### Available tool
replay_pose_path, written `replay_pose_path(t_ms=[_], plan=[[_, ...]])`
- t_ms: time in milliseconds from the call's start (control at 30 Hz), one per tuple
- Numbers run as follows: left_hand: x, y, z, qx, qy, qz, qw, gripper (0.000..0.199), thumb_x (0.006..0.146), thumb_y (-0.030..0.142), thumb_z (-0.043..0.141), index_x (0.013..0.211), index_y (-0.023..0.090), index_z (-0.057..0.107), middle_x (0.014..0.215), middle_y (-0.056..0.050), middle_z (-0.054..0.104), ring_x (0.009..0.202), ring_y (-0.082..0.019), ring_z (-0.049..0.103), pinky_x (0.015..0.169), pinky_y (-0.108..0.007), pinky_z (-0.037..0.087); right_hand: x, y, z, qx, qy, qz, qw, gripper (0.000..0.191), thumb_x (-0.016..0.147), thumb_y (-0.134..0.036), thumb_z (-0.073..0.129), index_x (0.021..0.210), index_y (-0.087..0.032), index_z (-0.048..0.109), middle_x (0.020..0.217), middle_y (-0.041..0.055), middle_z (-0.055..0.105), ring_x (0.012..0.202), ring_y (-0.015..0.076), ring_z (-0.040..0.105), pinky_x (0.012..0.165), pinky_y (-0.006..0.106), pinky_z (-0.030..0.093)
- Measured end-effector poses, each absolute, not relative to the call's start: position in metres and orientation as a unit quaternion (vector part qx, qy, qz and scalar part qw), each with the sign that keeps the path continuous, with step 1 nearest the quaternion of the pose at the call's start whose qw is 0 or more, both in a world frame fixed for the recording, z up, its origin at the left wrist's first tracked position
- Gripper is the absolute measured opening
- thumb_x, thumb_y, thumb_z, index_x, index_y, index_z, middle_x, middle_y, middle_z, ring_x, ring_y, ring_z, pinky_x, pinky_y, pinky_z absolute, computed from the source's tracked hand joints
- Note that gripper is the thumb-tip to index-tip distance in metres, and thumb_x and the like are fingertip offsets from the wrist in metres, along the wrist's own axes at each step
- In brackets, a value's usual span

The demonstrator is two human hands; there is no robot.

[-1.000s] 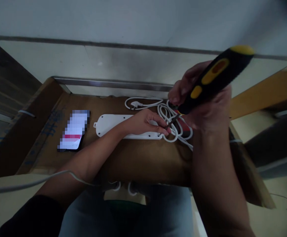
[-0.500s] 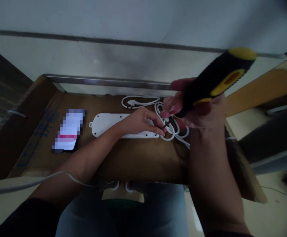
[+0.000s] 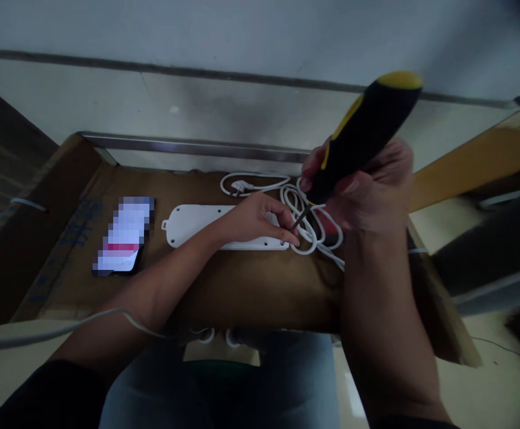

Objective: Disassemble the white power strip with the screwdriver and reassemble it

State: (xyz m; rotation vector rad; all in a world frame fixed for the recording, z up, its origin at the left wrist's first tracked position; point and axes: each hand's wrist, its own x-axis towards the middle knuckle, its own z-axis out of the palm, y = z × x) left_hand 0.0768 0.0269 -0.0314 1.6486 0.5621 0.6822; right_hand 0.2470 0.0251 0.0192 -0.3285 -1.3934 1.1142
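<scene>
The strip (image 3: 192, 223) lies on the tabletop (image 3: 233, 286), its long axis from left to right, under the nearer left hand (image 3: 257, 220), whose fingers narrow around the screwdriver (image 3: 364, 134) tip; if pinching, I cannot tell. The right hand (image 3: 376, 190), beyond the strip's right end, grips the handle.

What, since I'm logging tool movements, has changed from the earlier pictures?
The right hand has shifted grip and turned the screwdriver; its handle swung left, orange inlay now hidden. The left hand stays at the right end of the power strip; the phone stays put.
</scene>
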Motion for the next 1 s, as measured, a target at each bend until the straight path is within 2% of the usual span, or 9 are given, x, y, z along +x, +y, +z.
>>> replay_pose_path(t_ms=[133,233,333,467,533,633,767,833,1000], plan=[[0.076,0.028,-0.032,0.74,0.216,0.293,0.566,0.019,0.075,0.032,0.091,0.079,0.016,0.081,0.082,-0.004,0.079,0.083,-0.015,0.071,0.085,-0.029,0.054,0.251,0.022,0.014,-0.141,-0.617,0.531,0.564,0.033,0.085,-0.051,0.08,0.102,-0.023,0.08,0.085,0.0025,0.076,0.066,0.0141,0.067,0.063,0.031,0.061],[0.074,0.028,-0.032,0.755,0.191,0.272,0.565,0.017,0.084,0.033,0.084,0.092,0.019,0.084,0.094,-0.006,0.081,0.093,-0.016,0.073,0.089,-0.028,0.054,0.253,0.023,0.013,-0.153,-0.615,0.54,0.554,0.035,0.087,-0.053,0.077,0.105,-0.023,0.078,0.081,0.0027,0.074,0.067,0.0155,0.067,0.065,0.032,0.06],[0.075,0.029,-0.032,0.751,0.191,0.273,0.571,0.015,0.083,0.031,0.084,0.091,0.019,0.085,0.092,-0.007,0.082,0.092,-0.016,0.073,0.086,-0.028,0.055,0.254,0.025,0.015,-0.125,-0.621,0.53,0.564,0.05,0.081,-0.061,0.079,0.114,-0.023,0.076,0.078,0.0015,0.071,0.071,0.0168,0.068,0.065,0.031,0.059],[0.077,0.027,-0.032,0.732,0.207,0.283,0.584,0.011,0.077,0.025,0.088,0.083,0.017,0.084,0.086,-0.006,0.08,0.084,-0.015,0.072,0.08,-0.027,0.054,0.253,0.025,0.022,-0.14,-0.608,0.476,0.62,0.054,0.056,-0.051,0.1,0.1,-0.03,0.076,0.08,-0.0038,0.066,0.068,0.0131,0.061,0.061,0.027,0.054],[0.078,0.025,-0.032,0.727,0.209,0.291,0.585,0.012,0.075,0.025,0.09,0.08,0.016,0.083,0.084,-0.006,0.079,0.083,-0.015,0.071,0.081,-0.028,0.054,0.254,0.023,0.024,-0.164,-0.614,0.448,0.629,0.05,0.052,-0.047,0.102,0.091,-0.031,0.075,0.073,-0.0048,0.06,0.061,0.0127,0.053,0.053,0.028,0.048],[0.08,0.023,-0.031,0.719,0.22,0.291,0.591,0.013,0.074,0.024,0.09,0.077,0.015,0.081,0.083,-0.005,0.078,0.083,-0.015,0.071,0.081,-0.029,0.054,0.257,0.022,0.023,-0.174,-0.623,0.441,0.622,0.047,0.052,-0.051,0.101,0.083,-0.032,0.071,0.069,-0.0042,0.06,0.058,0.0147,0.051,0.049,0.032,0.044],[0.079,0.021,-0.029,0.712,0.235,0.282,0.598,0.015,0.074,0.026,0.09,0.077,0.015,0.081,0.086,-0.006,0.079,0.082,-0.015,0.072,0.081,-0.028,0.055,0.263,0.018,0.022,-0.19,-0.609,0.466,0.613,0.041,0.054,-0.039,0.101,0.084,-0.03,0.074,0.074,-0.0023,0.065,0.062,0.0153,0.056,0.057,0.033,0.054],[0.077,0.022,-0.027,0.726,0.235,0.275,0.584,0.016,0.075,0.028,0.09,0.08,0.016,0.083,0.087,-0.007,0.08,0.085,-0.017,0.073,0.082,-0.028,0.056,0.265,0.016,0.023,-0.214,-0.618,0.459,0.602,0.041,0.056,-0.043,0.1,0.084,-0.03,0.074,0.076,-0.0022,0.064,0.064,0.0154,0.057,0.062,0.034,0.056],[0.072,0.03,-0.024,0.762,0.172,0.256,0.57,0.017,0.084,0.028,0.085,0.098,0.019,0.086,0.106,-0.009,0.083,0.106,-0.02,0.075,0.099,-0.031,0.056,0.262,0.023,0.018,-0.189,-0.616,0.469,0.604,0.037,0.064,-0.052,0.095,0.085,-0.029,0.076,0.077,-0.002,0.062,0.063,0.0133,0.057,0.058,0.029,0.054]])
